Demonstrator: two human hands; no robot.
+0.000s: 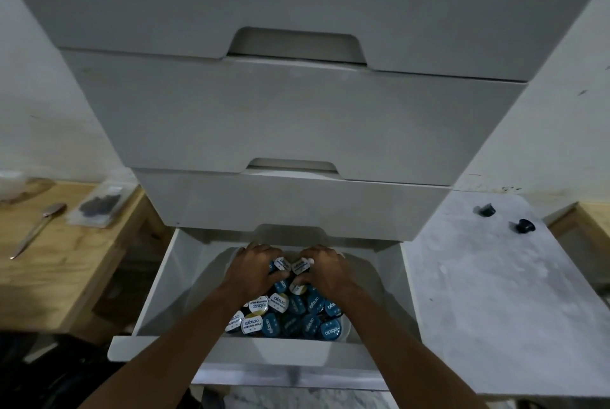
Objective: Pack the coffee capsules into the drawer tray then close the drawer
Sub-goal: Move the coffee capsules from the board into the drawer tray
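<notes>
The bottom white drawer of a grey-white drawer unit stands pulled out. Inside it lies a tray heaped with several coffee capsules, their lids blue or white with printed labels. Both my hands reach into the far end of the heap. My left hand lies knuckles up with its fingers curled over capsules. My right hand mirrors it, fingers curled around capsules, one white-lidded capsule showing between the two hands. The fingertips are hidden among the capsules.
Three shut drawers rise above the open one. Two loose black capsules lie on the grey marbled surface at right. At left a wooden table carries a metal spoon and a clear packet.
</notes>
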